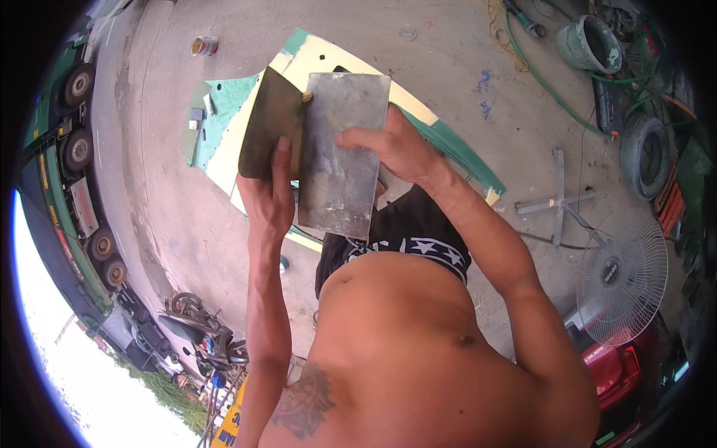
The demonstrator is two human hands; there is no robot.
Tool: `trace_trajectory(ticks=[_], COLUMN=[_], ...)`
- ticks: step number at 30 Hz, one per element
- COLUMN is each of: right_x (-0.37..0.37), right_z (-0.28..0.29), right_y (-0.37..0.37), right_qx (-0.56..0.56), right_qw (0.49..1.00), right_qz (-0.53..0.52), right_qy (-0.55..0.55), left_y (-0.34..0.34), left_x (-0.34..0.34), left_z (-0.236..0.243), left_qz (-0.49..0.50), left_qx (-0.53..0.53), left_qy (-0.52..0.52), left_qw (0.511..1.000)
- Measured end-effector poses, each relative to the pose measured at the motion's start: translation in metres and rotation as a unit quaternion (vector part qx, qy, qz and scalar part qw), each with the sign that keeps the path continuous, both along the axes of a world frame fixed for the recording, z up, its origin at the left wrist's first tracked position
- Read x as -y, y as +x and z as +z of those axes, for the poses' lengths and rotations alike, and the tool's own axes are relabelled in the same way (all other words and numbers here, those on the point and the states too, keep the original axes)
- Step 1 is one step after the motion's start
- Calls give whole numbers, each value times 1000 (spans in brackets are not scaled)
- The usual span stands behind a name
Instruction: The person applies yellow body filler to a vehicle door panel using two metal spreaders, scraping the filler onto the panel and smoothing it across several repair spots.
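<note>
My left hand (269, 196) grips a dark, slightly bent flat plate (263, 123), its thumb lying across the face. In my right hand (399, 148) is a wider, scuffed grey metal plate (340, 149), held at its right edge with the thumb on top. The two plates are side by side, edges close together or touching; I cannot tell which. A small yellowish dab (307, 96) sticks at the upper edge between them. Below lies a large green panel (467, 160) with broad cream-yellow filler patches (340, 49), partly hidden by the plates and my hands.
A can (205, 46) stands beyond the panel. To the right are a bucket (590, 45), green hose (534, 78), a tyre (646, 155), a metal cross-shaped stand (557, 200) and a fan (621, 276). A motorbike (202, 328) and a large truck (71, 179) are on the left.
</note>
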State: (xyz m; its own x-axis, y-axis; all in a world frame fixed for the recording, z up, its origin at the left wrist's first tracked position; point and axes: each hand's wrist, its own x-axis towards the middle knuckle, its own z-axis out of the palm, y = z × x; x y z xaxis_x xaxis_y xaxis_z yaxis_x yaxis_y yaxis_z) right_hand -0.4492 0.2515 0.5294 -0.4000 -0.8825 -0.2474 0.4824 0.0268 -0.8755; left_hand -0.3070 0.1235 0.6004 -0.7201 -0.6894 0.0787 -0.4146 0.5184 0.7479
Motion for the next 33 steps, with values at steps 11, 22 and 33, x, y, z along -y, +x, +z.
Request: trace_trajectory(ticks=[11,22,33], right_x=[-195,-207,-111], right_z=[-109,-370,-590], right_y=[-1,59,54], right_qx=[172,254,-538], right_qw=[853,798,646], right_qz=[-442,-418,-104], right_qy=[216,353,532], left_y=[59,88,-30], left_x=[48,16,-93], left_z=[-145,-398,-600], left_qz=[-247,61,26], left_qx=[267,292,169], left_qy=[231,626,822], left_qw=[902,721,544])
